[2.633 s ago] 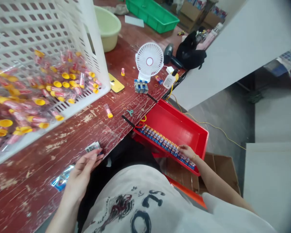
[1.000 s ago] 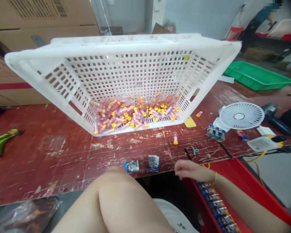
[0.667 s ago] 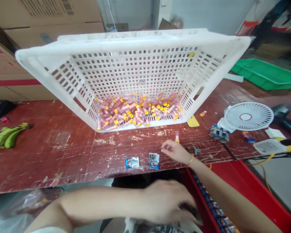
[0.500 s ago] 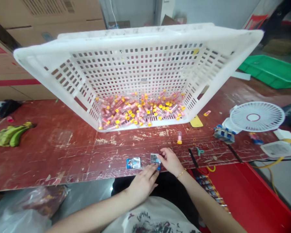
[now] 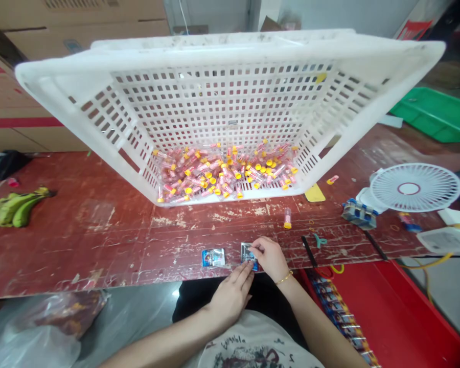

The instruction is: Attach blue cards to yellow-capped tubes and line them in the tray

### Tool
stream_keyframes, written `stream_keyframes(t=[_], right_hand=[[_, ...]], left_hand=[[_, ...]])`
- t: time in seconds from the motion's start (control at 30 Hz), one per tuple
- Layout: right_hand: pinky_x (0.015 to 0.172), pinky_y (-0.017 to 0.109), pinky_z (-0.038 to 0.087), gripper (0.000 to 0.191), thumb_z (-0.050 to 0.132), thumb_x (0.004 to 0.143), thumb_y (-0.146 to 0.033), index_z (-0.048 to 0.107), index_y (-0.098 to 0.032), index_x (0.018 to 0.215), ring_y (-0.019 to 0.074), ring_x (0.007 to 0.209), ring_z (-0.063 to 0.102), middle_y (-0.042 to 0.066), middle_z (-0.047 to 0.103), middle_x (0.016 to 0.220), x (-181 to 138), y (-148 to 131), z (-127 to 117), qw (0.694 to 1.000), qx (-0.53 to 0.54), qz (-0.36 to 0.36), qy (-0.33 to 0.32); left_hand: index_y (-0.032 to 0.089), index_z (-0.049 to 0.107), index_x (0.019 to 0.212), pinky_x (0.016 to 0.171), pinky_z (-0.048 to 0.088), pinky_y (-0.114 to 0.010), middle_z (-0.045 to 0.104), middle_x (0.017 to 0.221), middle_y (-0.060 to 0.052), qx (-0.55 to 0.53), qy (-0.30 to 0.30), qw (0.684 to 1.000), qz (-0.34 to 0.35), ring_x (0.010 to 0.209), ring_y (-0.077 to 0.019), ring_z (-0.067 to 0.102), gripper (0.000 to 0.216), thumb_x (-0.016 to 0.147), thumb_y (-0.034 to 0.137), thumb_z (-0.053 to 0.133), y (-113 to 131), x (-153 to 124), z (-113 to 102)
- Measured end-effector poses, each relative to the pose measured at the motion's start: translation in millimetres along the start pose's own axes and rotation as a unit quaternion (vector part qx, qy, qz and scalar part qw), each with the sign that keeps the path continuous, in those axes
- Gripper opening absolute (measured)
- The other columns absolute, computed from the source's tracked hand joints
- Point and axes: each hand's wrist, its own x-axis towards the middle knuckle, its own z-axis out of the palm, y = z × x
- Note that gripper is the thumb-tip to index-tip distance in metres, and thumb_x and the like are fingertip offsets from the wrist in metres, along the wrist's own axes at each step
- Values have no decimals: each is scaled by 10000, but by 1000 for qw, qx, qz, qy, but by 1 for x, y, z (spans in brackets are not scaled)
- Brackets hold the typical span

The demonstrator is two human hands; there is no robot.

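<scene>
At the far left, we see green-yellow bananas (image 5: pixel 17 208) on the worn red table (image 5: pixel 80 250), while a clear plastic bag (image 5: pixel 71 317) sits below the table's edge. Next comes the big white basket (image 5: pixel 230 53), its open side facing us, with many clear tubes (image 5: pixel 214 174) capped in yellow heaped inside. In front of it, near the table's edge, a blue-and-silver packet (image 5: pixel 213 257) lies flat on its own. Just to its right lies the packet under the hands (image 5: pixel 245 252), also on the table. Our left hand (image 5: pixel 230 293) rests across its lower part, palm down, fingers straight and side by side. Our right hand (image 5: pixel 270 257) is bent over its upper right corner, thumb and fingertips drawn close together; from this height we cannot tell whether they pinch the packet or only touch it. Farther right, a lone tube (image 5: pixel 287 219) stands near the yellow card (image 5: pixel 315 193), and a teal clip (image 5: pixel 320 240) lies by a black strap (image 5: pixel 308 251). A row of packets (image 5: pixel 340 321) lines the near side of the red tray (image 5: pixel 398 301), below a white fan (image 5: pixel 416 187).
</scene>
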Motion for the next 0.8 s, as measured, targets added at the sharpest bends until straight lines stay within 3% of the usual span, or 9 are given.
stream_keyframes(t=[0.17, 0.37, 0.5, 0.6, 0.7, 0.8], right_hand=[[692, 297, 474, 119, 571, 794, -165, 577, -183, 676, 163, 693, 580, 36, 599, 781, -3, -2, -1, 999, -12, -32, 14], [872, 399, 457, 143, 531, 845, -215, 602, -197, 722, 223, 903, 595, 73, 649, 899, -16, -4, -4, 991, -31, -119, 42], [781, 365, 524, 102, 582, 822, -297, 574, -207, 869, 205, 811, 654, 71, 689, 885, -20, 1, -2, 995, 97, -16, -16], [730, 340, 553, 380, 679, 726, -337, 518, -204, 1044, 210, 809, 676, 73, 704, 903, -15, 5, 2, 975, 201, 67, -61], [764, 364, 548, 352, 709, 667, -352, 595, -187, 956, 224, 805, 677, 77, 714, 882, -9, 5, 2, 972, 199, 94, -86], [788, 372, 538, 321, 741, 636, -370, 657, -179, 878, 224, 795, 670, 73, 717, 873, -7, 1, -9, 970, 200, 123, -70]], left_hand=[[87, 434, 1345, 1095, 327, -362, 364, 1475, -160, 0, 4, 1000, 0, 1359, -266, 329, 508, 876, 261, 526, 0, -1, 5], [82, 444, 1340, 1094, 314, -343, 346, 1489, -151, -4, 7, 1000, -1, 1368, -266, 307, 494, 898, 297, 493, 2, -3, 6], [70, 429, 1351, 1097, 305, -357, 362, 1479, -159, -14, 11, 1000, -7, 1368, -267, 306, 502, 911, 310, 463, 3, -4, 6], [68, 423, 1355, 1093, 309, -354, 388, 1465, -159, -22, 9, 1000, -7, 1367, -261, 307, 495, 911, 284, 454, 4, -4, 6], [74, 459, 1323, 1082, 329, -355, 403, 1451, -172, -57, 20, 998, -2, 1358, -266, 320, 485, 882, 273, 501, 7, -5, -3], [132, 553, 1214, 1000, 424, -334, 509, 1358, -150, -149, 73, 986, 8, 1245, -245, 470, 401, 863, 325, 538, 10, -12, -30]])
